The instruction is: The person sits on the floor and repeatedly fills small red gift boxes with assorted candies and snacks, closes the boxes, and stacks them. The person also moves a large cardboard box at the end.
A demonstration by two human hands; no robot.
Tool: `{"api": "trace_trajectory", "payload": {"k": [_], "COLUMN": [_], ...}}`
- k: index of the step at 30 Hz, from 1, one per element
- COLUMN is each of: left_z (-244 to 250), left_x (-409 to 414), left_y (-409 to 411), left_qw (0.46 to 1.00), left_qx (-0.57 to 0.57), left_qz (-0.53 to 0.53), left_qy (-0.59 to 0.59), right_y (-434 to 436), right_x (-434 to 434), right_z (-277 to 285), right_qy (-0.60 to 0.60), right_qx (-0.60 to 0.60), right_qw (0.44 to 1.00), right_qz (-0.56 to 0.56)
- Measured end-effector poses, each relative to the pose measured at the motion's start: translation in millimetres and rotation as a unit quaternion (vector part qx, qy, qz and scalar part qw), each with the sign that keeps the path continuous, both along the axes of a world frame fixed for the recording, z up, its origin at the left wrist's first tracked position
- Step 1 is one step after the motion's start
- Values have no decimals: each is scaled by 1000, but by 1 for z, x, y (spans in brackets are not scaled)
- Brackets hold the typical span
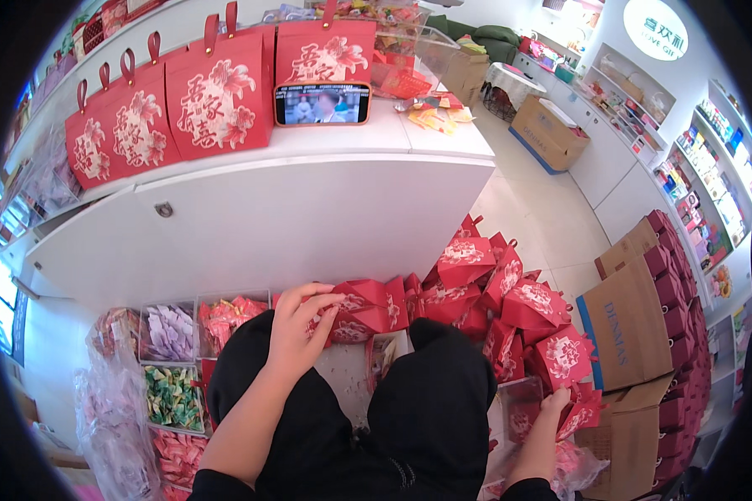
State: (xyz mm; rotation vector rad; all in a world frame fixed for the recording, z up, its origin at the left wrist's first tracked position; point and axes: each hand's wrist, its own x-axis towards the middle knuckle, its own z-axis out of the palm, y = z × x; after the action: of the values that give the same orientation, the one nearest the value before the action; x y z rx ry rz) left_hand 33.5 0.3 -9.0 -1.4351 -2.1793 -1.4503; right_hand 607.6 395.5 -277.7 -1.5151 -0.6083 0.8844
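Note:
My left hand point(304, 322) reaches between my knees and the white counter, its fingers spread over a row of red paper gift boxes point(379, 307) printed with pale flowers. Whether it grips one of them I cannot tell. To the right, my right hand point(556, 401) is at a red gift box point(563, 360) on the edge of a heap of such boxes point(470, 300); its fingers are partly hidden, and a hold is not certain. Left of my legs are clear bins of wrapped sweets: red point(229, 319), purple point(167, 332), green point(172, 394) and pink point(178, 457).
Ahead stands a white counter point(313, 206) bearing large red gift bags point(216, 94), a phone point(323, 104) playing video and loose packets point(438, 119). An open cardboard box point(626, 332) and stacked dark red boxes point(677, 351) are at the right. Plastic bags point(113, 413) lie at the left.

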Motion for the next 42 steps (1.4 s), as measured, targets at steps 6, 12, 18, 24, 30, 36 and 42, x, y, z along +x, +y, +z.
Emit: {"api": "trace_trajectory", "payload": {"k": [6, 12, 18, 24, 30, 36, 42], "left_z": [-13, -7, -9, -22, -14, -10, -8], "left_x": [0, 0, -6, -13, -11, -14, -17], "left_y": [9, 3, -5, -17, -17, -23, -24], "left_qw": [995, 997, 996, 993, 991, 994, 988], "left_qx": [-50, -43, -43, -76, -70, -45, -5], "left_qz": [-73, -49, -55, -57, -80, -60, 9], "left_qy": [-37, -34, -57, -73, -84, -75, -157], "right_y": [-19, -78, -160, -201, -176, -195, -196], "right_x": [0, -166, -360, -462, -443, -441, -419], "right_z": [43, 201, 264, 112, 14, 71, 267], "right_qy": [-236, -121, -431, -681, -665, -619, -483], "right_qx": [59, 250, 270, -7, -121, -53, 127], "right_qw": [966, 955, 628, 316, 256, 323, 474], "right_qz": [-90, 102, 589, 660, 691, 714, 725]}}
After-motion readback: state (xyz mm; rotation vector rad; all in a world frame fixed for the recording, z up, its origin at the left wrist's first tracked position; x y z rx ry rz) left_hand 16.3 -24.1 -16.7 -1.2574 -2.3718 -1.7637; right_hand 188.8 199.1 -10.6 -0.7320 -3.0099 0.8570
